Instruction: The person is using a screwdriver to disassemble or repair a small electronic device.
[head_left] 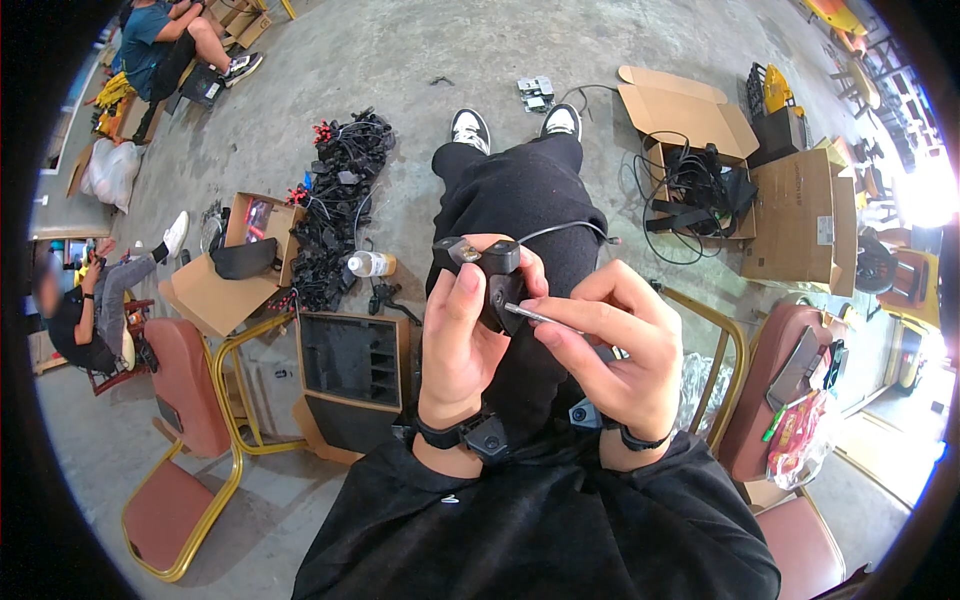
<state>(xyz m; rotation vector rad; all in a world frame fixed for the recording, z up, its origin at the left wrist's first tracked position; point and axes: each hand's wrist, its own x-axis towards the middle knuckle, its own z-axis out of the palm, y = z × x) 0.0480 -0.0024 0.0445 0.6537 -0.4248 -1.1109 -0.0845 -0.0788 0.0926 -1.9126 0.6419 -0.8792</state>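
In front of my lap, my left hand [455, 350] is closed around a small black device [501, 285] with two blocky ends. A thin grey cable [565, 228] runs from near it over my right thigh. My right hand [635, 345] pinches a slim metal tool [545, 318] between thumb and fingers; its exact kind is unclear. The tool's tip touches or nearly touches the lower part of the device. Black straps with small grey camera-like units [487, 440] sit on my wrists.
Left of my legs lie a heap of black cabled devices [345, 190], a bottle [371, 264], an open cardboard box [235, 275] and a black foam-lined case [352, 358]. To the right stands a box of cables [700, 190]. Chairs [190, 400] flank me; two people sit at left.
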